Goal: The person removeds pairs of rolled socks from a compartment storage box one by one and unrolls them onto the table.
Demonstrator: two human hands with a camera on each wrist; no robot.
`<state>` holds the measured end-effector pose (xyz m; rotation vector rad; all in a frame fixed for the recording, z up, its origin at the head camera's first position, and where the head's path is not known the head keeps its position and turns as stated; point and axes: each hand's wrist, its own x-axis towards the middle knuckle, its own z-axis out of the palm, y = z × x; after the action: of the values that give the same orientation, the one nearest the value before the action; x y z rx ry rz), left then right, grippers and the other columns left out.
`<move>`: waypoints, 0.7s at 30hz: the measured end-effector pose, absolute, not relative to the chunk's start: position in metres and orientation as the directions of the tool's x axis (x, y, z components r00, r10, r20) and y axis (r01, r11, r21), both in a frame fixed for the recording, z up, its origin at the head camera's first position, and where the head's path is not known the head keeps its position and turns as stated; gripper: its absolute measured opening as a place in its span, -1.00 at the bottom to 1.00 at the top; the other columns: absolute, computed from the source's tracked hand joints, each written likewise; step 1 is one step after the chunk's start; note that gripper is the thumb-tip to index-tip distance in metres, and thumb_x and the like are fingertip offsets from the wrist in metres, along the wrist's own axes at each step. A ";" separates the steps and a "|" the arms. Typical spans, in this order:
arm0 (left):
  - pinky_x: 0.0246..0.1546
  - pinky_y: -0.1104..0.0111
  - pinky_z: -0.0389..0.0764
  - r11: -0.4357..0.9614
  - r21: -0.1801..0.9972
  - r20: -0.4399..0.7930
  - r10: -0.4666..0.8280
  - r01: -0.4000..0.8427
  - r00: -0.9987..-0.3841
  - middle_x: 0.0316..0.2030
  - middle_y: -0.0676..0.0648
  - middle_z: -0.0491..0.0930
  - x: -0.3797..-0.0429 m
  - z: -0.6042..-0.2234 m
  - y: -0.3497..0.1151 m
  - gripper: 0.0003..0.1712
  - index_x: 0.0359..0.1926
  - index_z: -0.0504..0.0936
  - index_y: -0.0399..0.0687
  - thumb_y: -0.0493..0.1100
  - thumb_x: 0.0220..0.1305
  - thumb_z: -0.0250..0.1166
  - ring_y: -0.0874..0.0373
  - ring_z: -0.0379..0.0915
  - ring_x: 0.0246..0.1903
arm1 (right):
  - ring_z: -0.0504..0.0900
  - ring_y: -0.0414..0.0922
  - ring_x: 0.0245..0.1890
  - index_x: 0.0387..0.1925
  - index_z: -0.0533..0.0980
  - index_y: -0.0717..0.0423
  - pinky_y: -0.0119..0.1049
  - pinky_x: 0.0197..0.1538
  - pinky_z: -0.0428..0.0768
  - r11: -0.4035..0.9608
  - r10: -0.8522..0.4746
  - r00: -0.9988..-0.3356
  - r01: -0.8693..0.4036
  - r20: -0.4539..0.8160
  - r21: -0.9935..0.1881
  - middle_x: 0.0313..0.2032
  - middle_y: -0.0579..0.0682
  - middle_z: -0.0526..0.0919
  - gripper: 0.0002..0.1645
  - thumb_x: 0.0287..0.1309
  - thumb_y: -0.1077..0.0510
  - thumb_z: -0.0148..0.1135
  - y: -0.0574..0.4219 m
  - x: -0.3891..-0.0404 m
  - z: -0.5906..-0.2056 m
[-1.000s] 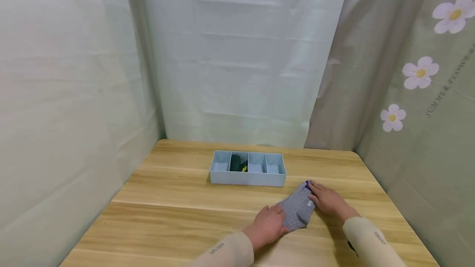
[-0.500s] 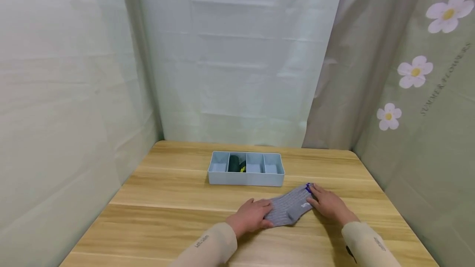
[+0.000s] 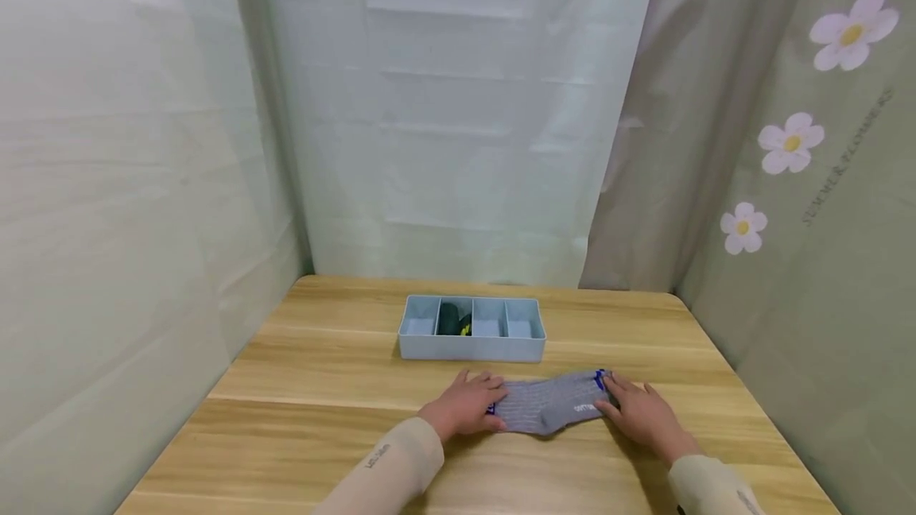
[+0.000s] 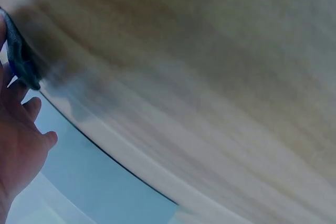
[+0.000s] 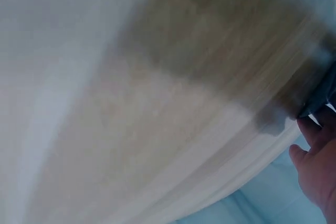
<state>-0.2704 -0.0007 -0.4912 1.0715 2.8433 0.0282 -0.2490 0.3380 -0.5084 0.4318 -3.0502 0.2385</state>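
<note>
A grey ribbed sock [image 3: 547, 404] lies lengthwise on the wooden table, with blue marks at both ends and white lettering near the right one. My left hand [image 3: 467, 404] rests on the sock's left end, its fingers over the edge. On the right end, my right hand [image 3: 644, 418] touches the blue-marked part with its fingertips. In the left wrist view, the edge of the sock [image 4: 21, 59] shows dark at the fingers, with the thumb apart from it. The right wrist view has the sock's other end [image 5: 317, 95] at the fingertips.
Behind the sock stands a light blue box [image 3: 472, 349] with several compartments. A dark green rolled item [image 3: 448, 319] and a dark piece with yellow marks [image 3: 466, 326] sit in one compartment. Pale curtains [image 3: 458, 118] enclose the table [image 3: 300, 420] at the back and sides.
My left hand has moved left and slightly up with its end of the sock. The sock has turned from a slant to nearly level and lies more stretched out. My right hand has shifted slightly nearer.
</note>
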 end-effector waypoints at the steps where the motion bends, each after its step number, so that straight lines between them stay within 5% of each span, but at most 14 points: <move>1: 0.41 -0.06 0.04 0.758 0.056 -0.097 0.652 0.650 -0.752 0.42 0.07 0.29 -0.271 -0.491 -0.001 -0.26 0.42 0.40 0.18 0.30 0.30 0.22 0.06 0.08 0.45 | 0.47 0.27 0.22 0.28 0.43 0.34 0.36 0.27 0.21 0.949 -0.266 -0.961 -0.275 0.074 -0.153 0.26 0.34 0.45 -0.25 0.38 -0.20 0.10 0.338 -0.247 -0.509; 8: 0.41 -0.12 -0.01 0.789 0.106 -0.072 0.613 0.605 -0.787 0.39 -0.01 0.34 -0.275 -0.487 0.002 -0.36 0.36 0.47 0.11 0.12 0.30 0.28 0.00 0.11 0.44 | 0.55 0.31 0.10 0.20 0.51 0.32 0.33 0.23 0.29 0.947 -0.220 -0.969 -0.239 0.111 -0.216 0.17 0.33 0.54 -0.30 0.32 -0.18 0.19 0.333 -0.241 -0.505; 14: 0.37 -0.04 0.17 0.781 0.129 0.077 0.606 0.611 -0.791 0.31 -0.12 0.44 -0.270 -0.490 0.010 -0.51 0.24 0.57 -0.10 -0.12 0.30 0.23 -0.05 0.25 0.36 | 0.54 0.31 0.11 0.14 0.55 0.34 0.23 0.17 0.43 0.922 -0.225 -0.928 -0.301 0.297 -0.245 0.12 0.34 0.57 -0.42 0.24 0.01 0.35 0.326 -0.240 -0.497; 17: 0.30 0.11 0.34 0.782 0.164 0.147 0.583 0.601 -0.799 0.22 -0.17 0.51 -0.265 -0.491 0.017 -0.57 0.15 0.60 -0.20 -0.09 0.34 0.24 -0.05 0.37 0.27 | 0.46 0.32 0.21 0.20 0.48 0.38 0.22 0.22 0.39 0.897 -0.281 -0.908 -0.364 0.310 -0.252 0.21 0.36 0.49 -0.39 0.25 0.07 0.33 0.320 -0.243 -0.494; 21: 0.17 0.23 0.47 0.807 0.190 0.175 0.533 0.560 -0.828 0.12 -0.19 0.56 -0.257 -0.495 0.030 -0.46 0.07 0.63 -0.28 0.10 0.34 0.29 -0.03 0.46 0.15 | 0.42 0.32 0.24 0.24 0.45 0.38 0.22 0.23 0.37 0.885 -0.329 -0.931 -0.363 0.159 -0.293 0.24 0.37 0.45 -0.36 0.27 0.04 0.31 0.314 -0.243 -0.490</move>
<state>-0.2568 0.0301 -0.4946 0.9390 3.0933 0.3827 -0.2428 0.3145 -0.4899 0.5428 -2.9476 0.4886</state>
